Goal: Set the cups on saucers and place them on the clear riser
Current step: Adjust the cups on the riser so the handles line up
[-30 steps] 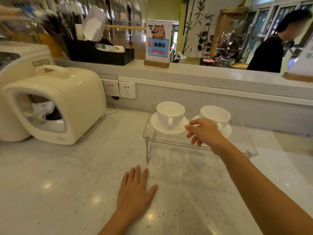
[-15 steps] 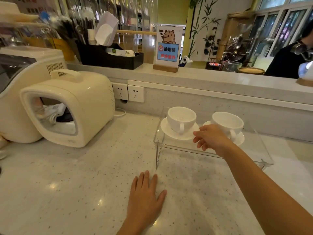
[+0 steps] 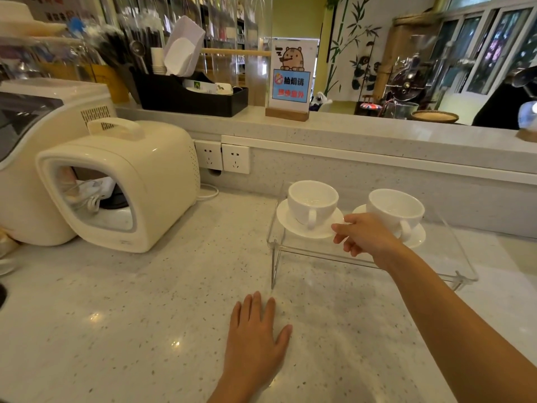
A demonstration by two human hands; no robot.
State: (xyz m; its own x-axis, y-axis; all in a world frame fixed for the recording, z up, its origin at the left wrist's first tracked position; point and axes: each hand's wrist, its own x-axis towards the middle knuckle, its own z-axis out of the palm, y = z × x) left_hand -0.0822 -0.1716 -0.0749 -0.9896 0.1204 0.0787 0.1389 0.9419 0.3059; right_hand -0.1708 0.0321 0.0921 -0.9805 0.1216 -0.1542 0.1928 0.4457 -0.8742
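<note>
Two white cups stand on white saucers on the clear riser (image 3: 453,257) at the right of the counter. The left cup (image 3: 313,200) sits on its saucer (image 3: 293,225), handle toward me. The right cup (image 3: 395,210) sits on the right saucer (image 3: 417,238). My right hand (image 3: 364,235) is over the riser's front, covering the right saucer's left rim, fingers loosely curled, fingertips close to the left saucer's edge. Whether it grips the rim is hidden. My left hand (image 3: 255,341) lies flat on the counter, fingers apart, empty.
A cream appliance with a handle (image 3: 125,181) stands at the left, a larger white machine (image 3: 35,117) behind it. Wall sockets (image 3: 222,157) sit under the raised ledge, which carries a black organiser (image 3: 189,97) and a sign (image 3: 289,82). A person's dark sleeve (image 3: 505,109) shows far right.
My head has turned, so the whole scene sits further right and lower in view. Both hands have kept their places relative to the counter and the saucers.
</note>
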